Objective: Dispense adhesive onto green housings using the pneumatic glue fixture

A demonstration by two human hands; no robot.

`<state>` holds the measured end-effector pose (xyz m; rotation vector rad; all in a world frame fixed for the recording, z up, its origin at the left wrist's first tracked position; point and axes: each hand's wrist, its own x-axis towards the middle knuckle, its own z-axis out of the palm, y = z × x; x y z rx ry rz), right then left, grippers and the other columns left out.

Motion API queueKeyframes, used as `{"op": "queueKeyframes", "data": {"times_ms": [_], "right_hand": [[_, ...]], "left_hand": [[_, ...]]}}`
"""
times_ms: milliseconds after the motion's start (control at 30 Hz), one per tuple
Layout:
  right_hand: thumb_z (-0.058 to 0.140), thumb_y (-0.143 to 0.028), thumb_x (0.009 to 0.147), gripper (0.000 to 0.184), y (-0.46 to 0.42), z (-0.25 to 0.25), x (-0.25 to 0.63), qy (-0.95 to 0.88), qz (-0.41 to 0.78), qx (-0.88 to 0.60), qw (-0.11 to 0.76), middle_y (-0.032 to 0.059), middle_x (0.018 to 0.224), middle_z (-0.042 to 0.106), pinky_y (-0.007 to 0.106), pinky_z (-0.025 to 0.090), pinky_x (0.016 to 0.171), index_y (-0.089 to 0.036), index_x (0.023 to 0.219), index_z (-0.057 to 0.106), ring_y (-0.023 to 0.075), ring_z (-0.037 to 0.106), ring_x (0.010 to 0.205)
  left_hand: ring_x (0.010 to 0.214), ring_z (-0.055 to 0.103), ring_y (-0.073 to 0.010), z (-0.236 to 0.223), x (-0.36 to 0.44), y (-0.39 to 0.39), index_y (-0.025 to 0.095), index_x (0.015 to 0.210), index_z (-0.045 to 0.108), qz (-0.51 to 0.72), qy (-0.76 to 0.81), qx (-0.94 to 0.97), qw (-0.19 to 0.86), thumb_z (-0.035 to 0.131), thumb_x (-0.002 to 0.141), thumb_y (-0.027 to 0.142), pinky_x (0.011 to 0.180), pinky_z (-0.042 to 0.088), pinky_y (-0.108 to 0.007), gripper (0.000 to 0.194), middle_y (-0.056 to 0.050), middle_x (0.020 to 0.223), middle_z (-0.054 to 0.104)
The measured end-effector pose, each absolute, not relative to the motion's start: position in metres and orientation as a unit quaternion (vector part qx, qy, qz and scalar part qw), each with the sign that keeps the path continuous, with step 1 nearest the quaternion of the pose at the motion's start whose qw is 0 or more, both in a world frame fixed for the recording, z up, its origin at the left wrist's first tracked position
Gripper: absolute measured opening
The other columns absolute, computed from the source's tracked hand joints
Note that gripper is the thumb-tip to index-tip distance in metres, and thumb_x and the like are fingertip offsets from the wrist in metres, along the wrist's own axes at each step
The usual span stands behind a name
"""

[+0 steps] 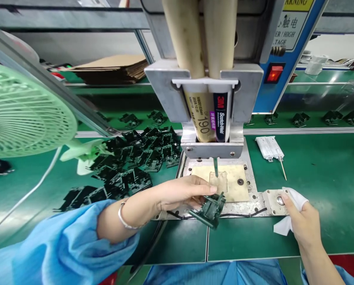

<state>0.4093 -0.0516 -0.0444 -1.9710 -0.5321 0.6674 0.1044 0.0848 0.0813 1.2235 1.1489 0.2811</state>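
Observation:
My left hand [184, 192] holds a black plastic part [210, 209] between thumb and fingers, tilted, in front of the dispenser's pale base plate [236, 194]. Just above that plate points the thin nozzle [215, 167] of a two-barrel adhesive cartridge [208, 114], clamped in a metal holder. On the right, my right hand [306, 223] is closed around a white wipe [280, 227]. Its thumb rests at the round metal button [280, 200] on the base's right end; whether it presses the button I cannot tell.
Many similar black parts [135, 158] lie heaped on the left of the green bench [328, 170]. A green fan [25, 111] stands far left. White packets [269, 148] with a wooden stick [283, 168] lie right. More parts [300, 118] sit along the back strip.

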Motion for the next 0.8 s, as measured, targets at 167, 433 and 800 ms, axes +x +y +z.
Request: {"op": "queueKeyframes", "data": {"times_ms": [167, 433, 800], "right_hand": [[0.078, -0.065, 0.071, 0.065, -0.063, -0.046, 0.408, -0.213, 0.199, -0.784, 0.547, 0.0143, 0.106, 0.077, 0.040, 0.055, 0.079, -0.013, 0.109, 0.077, 0.0332, 0.071, 0.097], [0.046, -0.074, 0.092, 0.060, -0.110, 0.039, 0.356, -0.779, 0.310, -0.378, 0.392, 0.0048, 0.076, 0.064, 0.030, 0.051, 0.062, -0.021, 0.090, 0.074, 0.0184, 0.061, 0.067], [0.007, -0.077, 0.096, 0.087, -0.079, 0.077, 0.299, -0.836, 0.328, -0.293, 0.328, -0.0013, 0.060, 0.046, 0.027, 0.034, 0.055, -0.018, 0.079, 0.068, 0.0108, 0.042, 0.051]], "left_hand": [[0.086, 0.071, -0.0285, 0.076, 0.076, 0.045, 0.019, 0.102, 0.080, 0.108, 0.421, 0.432, 0.790, 0.077, 0.071, 0.068, 0.072, 0.059, -0.036, 0.058, -0.015, 0.108, 0.073], [0.067, 0.062, -0.0206, 0.044, 0.082, -0.018, 0.008, 0.119, 0.068, 0.050, 0.152, 0.423, 0.892, 0.047, 0.088, 0.079, 0.060, 0.047, -0.026, 0.080, -0.013, 0.081, 0.069], [0.065, 0.044, -0.0144, 0.046, 0.094, -0.021, 0.015, 0.070, 0.055, -0.020, 0.179, 0.594, 0.784, 0.034, 0.080, 0.093, 0.061, 0.041, -0.026, 0.081, -0.002, 0.067, 0.052]]}}
